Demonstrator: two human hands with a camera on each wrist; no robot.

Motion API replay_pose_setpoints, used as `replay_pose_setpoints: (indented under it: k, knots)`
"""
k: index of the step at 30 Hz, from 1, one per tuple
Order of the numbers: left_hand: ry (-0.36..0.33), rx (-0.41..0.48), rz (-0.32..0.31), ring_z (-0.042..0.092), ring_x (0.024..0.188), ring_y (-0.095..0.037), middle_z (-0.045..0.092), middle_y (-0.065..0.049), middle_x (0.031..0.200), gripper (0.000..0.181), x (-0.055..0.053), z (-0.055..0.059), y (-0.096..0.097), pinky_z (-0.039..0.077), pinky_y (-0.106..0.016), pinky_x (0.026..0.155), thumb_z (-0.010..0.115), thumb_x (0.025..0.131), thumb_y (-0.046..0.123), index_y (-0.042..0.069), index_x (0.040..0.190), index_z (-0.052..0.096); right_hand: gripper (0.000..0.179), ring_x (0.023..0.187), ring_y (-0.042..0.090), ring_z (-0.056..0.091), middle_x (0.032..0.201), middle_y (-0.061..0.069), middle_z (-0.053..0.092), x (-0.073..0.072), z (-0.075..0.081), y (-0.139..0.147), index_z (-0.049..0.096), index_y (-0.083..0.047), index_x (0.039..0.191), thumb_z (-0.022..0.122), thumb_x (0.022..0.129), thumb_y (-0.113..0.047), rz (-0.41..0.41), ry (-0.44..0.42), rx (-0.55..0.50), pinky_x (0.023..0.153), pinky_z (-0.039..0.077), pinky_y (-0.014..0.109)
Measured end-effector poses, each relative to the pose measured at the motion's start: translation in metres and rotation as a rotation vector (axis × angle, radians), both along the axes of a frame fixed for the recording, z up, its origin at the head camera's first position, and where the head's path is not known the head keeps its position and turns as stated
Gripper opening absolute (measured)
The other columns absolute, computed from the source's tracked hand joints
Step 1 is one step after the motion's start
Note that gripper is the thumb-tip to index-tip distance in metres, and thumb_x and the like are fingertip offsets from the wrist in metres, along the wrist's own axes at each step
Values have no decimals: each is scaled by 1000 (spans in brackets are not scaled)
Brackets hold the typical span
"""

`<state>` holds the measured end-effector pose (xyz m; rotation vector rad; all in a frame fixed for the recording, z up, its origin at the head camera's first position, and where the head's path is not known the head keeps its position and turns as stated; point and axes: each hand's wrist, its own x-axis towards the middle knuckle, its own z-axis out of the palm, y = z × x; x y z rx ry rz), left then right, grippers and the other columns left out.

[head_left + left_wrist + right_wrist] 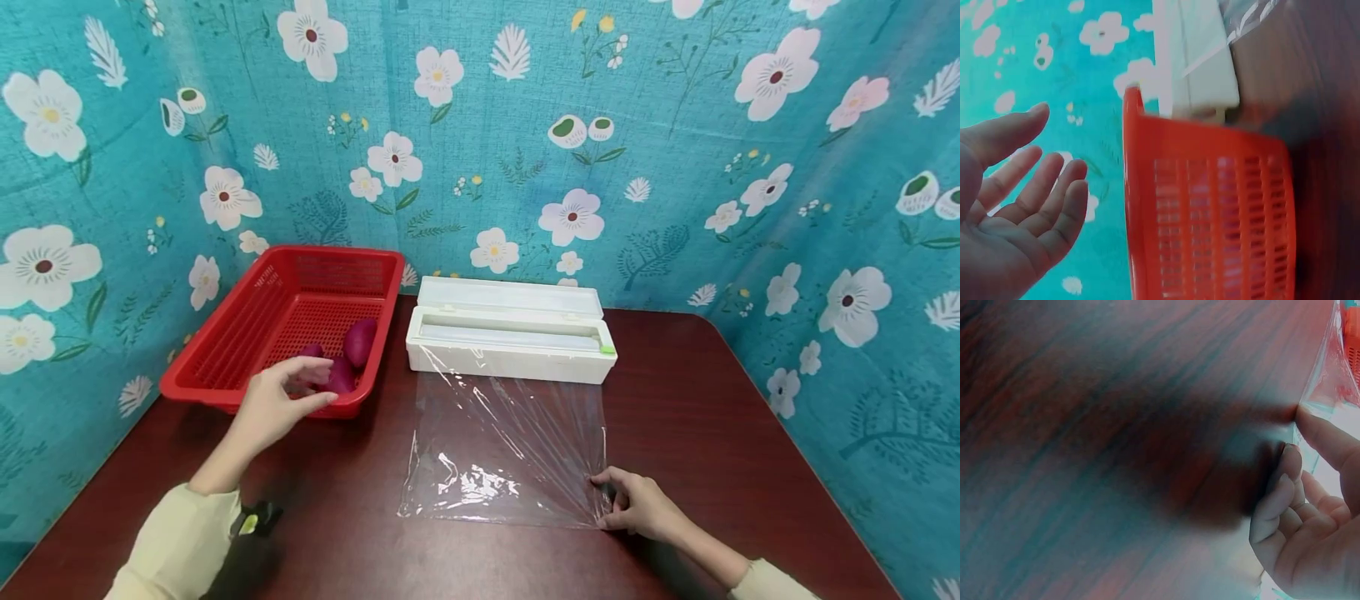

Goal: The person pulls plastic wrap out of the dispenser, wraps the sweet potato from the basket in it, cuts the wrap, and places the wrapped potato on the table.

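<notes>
Plastic wrap (pixel 487 450) runs from a white wrap dispenser (pixel 513 354) toward the near side of the table. My right hand (pixel 637 504) holds its near right corner, thumb and curled fingers at the film's edge, with creases converging there. In the right wrist view, the thumb of that right hand (pixel 1310 519) meets the film edge. My left hand (pixel 281 400) is over the near rim of a red basket (pixel 217 358), fingers spread from the thumb and nothing between them. Smooth purple oval items (pixel 360 342) lie in the basket, partly hidden behind this hand.
The dispenser's lid (pixel 510 293) stands raised at the back, and a green slider (pixel 607 350) sits at its right end. Dark brown table (pixel 697 400) surrounds everything. A blue flowered curtain (pixel 465 125) hangs along the back and sides.
</notes>
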<state>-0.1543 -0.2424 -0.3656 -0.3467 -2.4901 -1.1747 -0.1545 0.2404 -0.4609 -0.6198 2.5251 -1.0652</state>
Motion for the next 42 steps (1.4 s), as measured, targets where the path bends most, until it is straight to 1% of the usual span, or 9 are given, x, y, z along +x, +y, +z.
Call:
replay_pose_setpoints:
  k: [3, 8, 13, 18, 24, 29, 35, 37, 42]
  knots:
    - [-10, -19, 36, 60, 81, -30, 63, -17, 98, 42, -9, 2, -10, 49, -27, 70, 75, 72, 11, -1, 109, 60, 51, 41, 8, 48, 57, -3, 51, 0, 0, 1, 53, 1, 113, 75, 69, -14, -11, 2, -3, 37, 41, 24]
    - [-40, -37, 75, 59, 86, -35, 61, -21, 101, 41, -23, -3, -21, 48, -45, 72, 73, 73, 9, -3, 110, 59, 50, 40, 7, 47, 57, -4, 51, 0, -1, 1, 54, 0, 113, 75, 69, -13, -13, 2, 4, 37, 40, 24]
    - [-62, -72, 115, 57, 87, -33, 59, -22, 100, 39, -33, -5, -29, 48, -46, 72, 73, 72, 5, -4, 107, 59, 51, 40, 7, 46, 56, -4, 50, 0, -2, 1, 54, 0, 112, 76, 68, -13, -16, -2, -3, 37, 40, 23]
    - [-90, -106, 160, 53, 93, -36, 56, -24, 105, 41, -41, -6, -38, 46, -49, 74, 72, 73, 7, -4, 110, 58, 50, 40, 6, 45, 56, -4, 50, 0, -2, 0, 55, 0, 111, 76, 67, -11, -17, 7, -10, 37, 41, 24]
    - [-121, -163, 201, 46, 100, -42, 53, -28, 108, 43, -47, -14, -50, 38, -55, 82, 73, 72, 7, -7, 110, 56, 50, 41, 5, 46, 56, -5, 50, 0, -3, 0, 55, 1, 112, 76, 68, -12, -11, 12, -2, 37, 41, 24]
    - [-193, -184, 190, 44, 102, -43, 51, -30, 111, 46, -53, -17, -56, 36, -56, 83, 72, 73, 8, -7, 112, 55, 49, 41, 5, 45, 56, -5, 50, 1, -3, 0, 55, 0, 112, 76, 68, -12, -12, 16, -3, 37, 40, 23]
    - [-371, -189, 107, 49, 100, -42, 49, -32, 115, 55, -58, -10, -62, 46, -47, 75, 71, 75, 15, -6, 121, 48, 49, 40, 5, 46, 56, -5, 50, 1, -2, -1, 55, 0, 111, 76, 68, -12, -12, 21, -6, 37, 40, 23]
    - [-410, -190, 88, 49, 100, -42, 48, -32, 116, 57, -61, -9, -63, 47, -46, 73, 71, 76, 15, -6, 123, 47, 49, 40, 5, 46, 56, -5, 50, 0, -2, -1, 55, 0, 111, 76, 68, -12, -12, 18, -7, 37, 40, 23]
    - [-450, -202, 119, 48, 99, -42, 47, -32, 117, 57, -66, -9, -65, 43, -50, 79, 71, 75, 12, -8, 123, 46, 48, 41, 4, 45, 56, -5, 50, 0, -3, 0, 55, 1, 111, 75, 68, -11, -11, 12, -12, 38, 41, 24]
